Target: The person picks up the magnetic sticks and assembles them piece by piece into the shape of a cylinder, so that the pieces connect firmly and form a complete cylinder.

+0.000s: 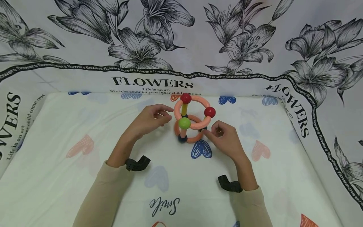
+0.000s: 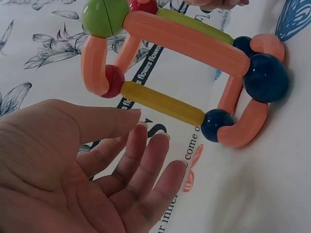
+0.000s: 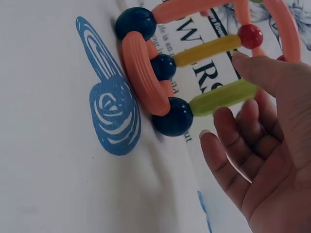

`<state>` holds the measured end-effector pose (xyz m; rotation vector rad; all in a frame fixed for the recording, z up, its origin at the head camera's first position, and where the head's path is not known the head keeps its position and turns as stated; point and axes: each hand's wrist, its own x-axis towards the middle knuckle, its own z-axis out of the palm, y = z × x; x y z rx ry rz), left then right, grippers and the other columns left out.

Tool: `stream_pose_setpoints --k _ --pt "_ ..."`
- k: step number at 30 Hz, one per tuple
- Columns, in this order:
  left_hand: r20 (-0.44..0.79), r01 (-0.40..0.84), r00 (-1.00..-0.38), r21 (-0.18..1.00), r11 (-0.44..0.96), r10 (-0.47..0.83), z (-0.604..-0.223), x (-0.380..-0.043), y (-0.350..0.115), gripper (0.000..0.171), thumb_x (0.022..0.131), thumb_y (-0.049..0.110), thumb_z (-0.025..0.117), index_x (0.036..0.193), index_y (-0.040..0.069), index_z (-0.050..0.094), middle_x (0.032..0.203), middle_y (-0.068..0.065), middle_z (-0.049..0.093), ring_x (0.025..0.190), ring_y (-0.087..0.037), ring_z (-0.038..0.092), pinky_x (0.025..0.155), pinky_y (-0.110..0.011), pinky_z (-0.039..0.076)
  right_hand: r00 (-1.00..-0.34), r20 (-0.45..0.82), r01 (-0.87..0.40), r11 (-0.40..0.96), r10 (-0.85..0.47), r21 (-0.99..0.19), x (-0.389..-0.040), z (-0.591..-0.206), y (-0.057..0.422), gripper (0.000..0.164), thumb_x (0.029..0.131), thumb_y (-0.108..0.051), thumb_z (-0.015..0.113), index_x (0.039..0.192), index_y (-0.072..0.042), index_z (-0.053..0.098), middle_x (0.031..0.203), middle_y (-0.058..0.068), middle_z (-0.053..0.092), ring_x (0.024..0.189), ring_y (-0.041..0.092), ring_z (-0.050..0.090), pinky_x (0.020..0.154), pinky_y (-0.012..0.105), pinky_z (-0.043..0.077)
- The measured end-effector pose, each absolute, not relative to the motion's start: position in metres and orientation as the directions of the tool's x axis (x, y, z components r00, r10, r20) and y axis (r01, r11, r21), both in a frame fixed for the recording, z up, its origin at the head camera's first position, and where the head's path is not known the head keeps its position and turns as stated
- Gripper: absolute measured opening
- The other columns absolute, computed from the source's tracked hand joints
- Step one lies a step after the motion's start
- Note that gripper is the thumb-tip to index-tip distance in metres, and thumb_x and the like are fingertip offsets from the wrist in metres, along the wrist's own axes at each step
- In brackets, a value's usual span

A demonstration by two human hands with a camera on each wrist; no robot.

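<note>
A toy frame of balls and rods (image 1: 200,125) stands upright on the patterned sheet. Its upper ring joins curved coral rods with two red balls and a green ball (image 1: 184,123); dark blue balls (image 3: 173,116) sit in the lower ring. Upright rods in yellow (image 2: 163,103), coral and green (image 3: 223,97) link the rings. My left hand (image 1: 151,119) hovers just left of the frame, fingers loosely bent and holding nothing. At the right side is my right hand (image 1: 225,138), its fingers relaxed close to the green rod; whether they touch it, I cannot tell.
The white sheet (image 1: 85,189) carries printed hearts and lettering. Behind it and along both sides rises a flower-printed cloth (image 1: 198,56). A black wrist camera (image 1: 138,164) is on the left wrist, another black wrist camera (image 1: 229,184) on the right.
</note>
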<state>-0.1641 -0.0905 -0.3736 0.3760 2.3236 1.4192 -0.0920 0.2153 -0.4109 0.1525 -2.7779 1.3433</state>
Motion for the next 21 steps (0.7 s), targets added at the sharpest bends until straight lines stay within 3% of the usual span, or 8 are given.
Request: stream_pose_setpoints --k 3,7,10,15,21 --pt "-0.181 0.066 -0.875 0.875 0.480 0.449 -0.374 -0.162 -0.088 0.034 0.102 0.018 0.068 0.134 0.010 0.068 0.119 -0.014 0.073 0.107 -0.033 0.070 0.088 -0.043 0.058 -0.994 0.107 -0.107 0.602 -0.036 -0.792 -0.094 -0.412 0.215 0.027 0.096 -0.025 0.080 0.104 -0.008 0.061 0.097 0.010 0.067 0.095 0.023 0.067 0.085 0.033 0.061" --pt "-0.190 0.170 -0.801 0.837 0.521 0.568 -0.373 -0.158 -0.084 0.035 0.099 0.017 0.072 0.133 0.008 0.067 0.124 -0.011 0.072 0.116 -0.027 0.068 0.099 -0.043 0.060 -0.993 0.114 -0.103 0.579 -0.018 -0.809 -0.096 -0.416 0.216 0.041 0.097 -0.020 0.078 0.131 -0.008 0.061 0.127 0.012 0.070 0.118 0.028 0.068 0.094 0.048 0.063" --pt "-0.201 0.225 -0.756 0.814 0.535 0.623 -0.371 -0.155 -0.079 0.039 0.097 0.020 0.076 0.133 0.007 0.067 0.124 -0.009 0.072 0.116 -0.026 0.068 0.101 -0.044 0.060 -0.992 0.115 -0.121 0.564 -0.046 -0.817 -0.099 -0.419 0.215 0.046 0.099 -0.016 0.075 0.142 -0.009 0.058 0.139 0.013 0.067 0.129 0.031 0.065 0.099 0.051 0.061" --pt "-0.183 0.248 -0.772 0.795 0.554 0.609 -0.374 -0.143 -0.069 0.039 0.095 0.028 0.079 0.129 0.011 0.067 0.119 -0.006 0.073 0.113 -0.023 0.068 0.098 -0.042 0.060 -0.992 0.097 -0.127 0.556 -0.083 -0.822 -0.103 -0.423 0.209 0.045 0.101 -0.014 0.071 0.144 -0.012 0.059 0.139 0.012 0.068 0.133 0.031 0.064 0.104 0.051 0.059" --pt "-0.106 0.274 -0.828 0.780 0.562 0.550 -0.392 -0.126 -0.062 0.045 0.091 0.031 0.085 0.126 0.013 0.064 0.113 -0.008 0.070 0.101 -0.023 0.065 0.082 -0.032 0.057 -0.996 0.069 -0.092 0.564 -0.062 -0.821 -0.097 -0.424 0.205 0.046 0.102 -0.015 0.069 0.147 -0.013 0.059 0.137 0.012 0.071 0.130 0.031 0.066 0.106 0.053 0.058"
